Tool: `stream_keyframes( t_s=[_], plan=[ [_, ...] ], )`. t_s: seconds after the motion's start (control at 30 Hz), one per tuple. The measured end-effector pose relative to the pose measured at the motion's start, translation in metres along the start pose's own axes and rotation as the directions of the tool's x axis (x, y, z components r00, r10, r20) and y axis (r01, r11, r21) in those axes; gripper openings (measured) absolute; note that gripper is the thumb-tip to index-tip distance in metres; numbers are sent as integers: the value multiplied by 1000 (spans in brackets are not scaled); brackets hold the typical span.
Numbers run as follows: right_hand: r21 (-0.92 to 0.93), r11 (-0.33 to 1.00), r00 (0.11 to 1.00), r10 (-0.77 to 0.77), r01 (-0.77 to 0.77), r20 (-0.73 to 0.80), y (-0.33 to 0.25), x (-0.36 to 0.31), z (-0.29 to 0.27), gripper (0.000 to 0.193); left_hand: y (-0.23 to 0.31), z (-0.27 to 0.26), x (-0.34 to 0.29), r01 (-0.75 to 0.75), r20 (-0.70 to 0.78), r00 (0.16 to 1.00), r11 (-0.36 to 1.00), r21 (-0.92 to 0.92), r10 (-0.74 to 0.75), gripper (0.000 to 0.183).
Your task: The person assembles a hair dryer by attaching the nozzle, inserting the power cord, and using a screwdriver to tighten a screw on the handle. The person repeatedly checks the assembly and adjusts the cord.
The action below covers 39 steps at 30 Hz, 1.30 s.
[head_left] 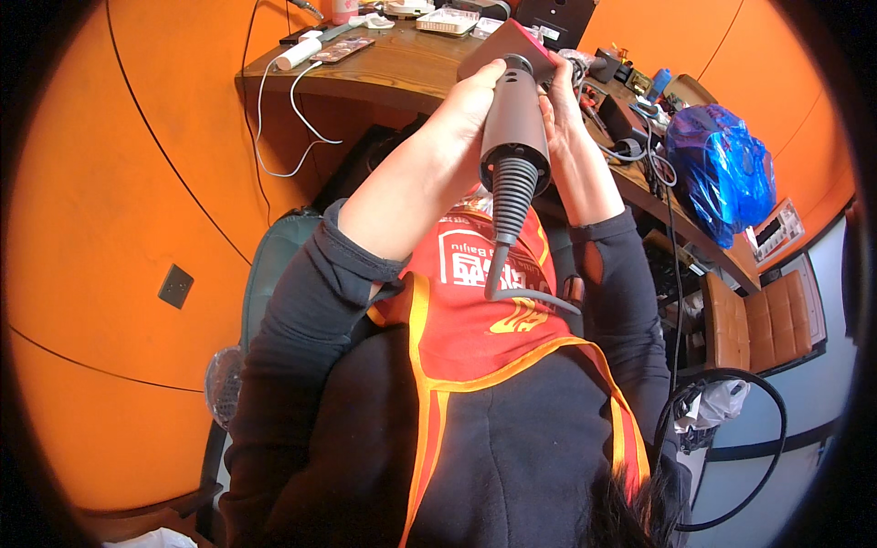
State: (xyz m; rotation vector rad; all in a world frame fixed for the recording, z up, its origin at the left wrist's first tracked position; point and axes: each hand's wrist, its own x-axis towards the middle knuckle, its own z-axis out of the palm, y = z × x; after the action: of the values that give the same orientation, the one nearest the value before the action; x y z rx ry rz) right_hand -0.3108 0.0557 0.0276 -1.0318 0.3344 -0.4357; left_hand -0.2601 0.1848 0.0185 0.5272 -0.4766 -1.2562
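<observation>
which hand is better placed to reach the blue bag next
Probably the right hand: it is nearer the blue bag than the left hand, though both seem to hold the grey handheld device.

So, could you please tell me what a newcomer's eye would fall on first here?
Probably the grey-brown corded device, held by the left hand and right hand at upper centre. Next come the yellow-edged red apron below it and the blue plastic bag at right.

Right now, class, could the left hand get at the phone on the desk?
Probably not without letting go: the left hand is holding the brown corded device, though nothing seems to cover the phone.
</observation>
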Motion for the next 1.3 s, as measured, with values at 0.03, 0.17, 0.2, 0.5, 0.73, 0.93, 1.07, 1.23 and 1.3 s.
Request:
stream_keyframes(
  t_s=[0.03, 0.17, 0.2, 0.5, 0.73, 0.93, 1.07, 1.23, 1.3],
  plan=[
    [-31, 999, 995, 14, -11, 99, -3, 0, 0, 69, -1, 2, -1, 1, 26, 1000, 1000, 3, -1, 33],
    [-158, 987, 1000, 21, -21, 1, -12, 4, 2, 73, -4, 10, -4, -72, 21, 997, 995, 72, 71, 33],
    [-193, 981, 1000, 21, -22, -3, -13, 5, 3, 74, -5, 11, -5, -87, 6, 996, 990, 113, 87, 33],
    [-446, 890, 995, -98, 92, 9, -18, 14, 18, 67, -6, 14, 0, -80, -141, 986, 996, 46, 85, 44],
    [-464, 885, 998, -56, 31, -41, -19, 13, 20, 69, -7, 15, 3, -87, -195, 977, 996, 28, 91, 43],
    [-454, 890, 998, 14, -38, -57, -16, 10, 17, 79, -8, 10, 2, -74, -163, 983, 996, 50, 81, 42],
    [-464, 883, 996, 37, -71, -83, -15, 11, 16, 79, -8, 10, 2, -51, -193, 979, 998, 41, 58, 42],
    [-553, 833, 999, 2, -28, -47, -16, 11, 14, 68, -20, 13, 1, -16, -288, 956, 993, 115, 48, 43],
    [-594, 803, 997, 17, -56, -72, -19, 9, 12, 70, -26, 13, 2, -40, -299, 950, 984, 173, 91, 44]
  ],
)
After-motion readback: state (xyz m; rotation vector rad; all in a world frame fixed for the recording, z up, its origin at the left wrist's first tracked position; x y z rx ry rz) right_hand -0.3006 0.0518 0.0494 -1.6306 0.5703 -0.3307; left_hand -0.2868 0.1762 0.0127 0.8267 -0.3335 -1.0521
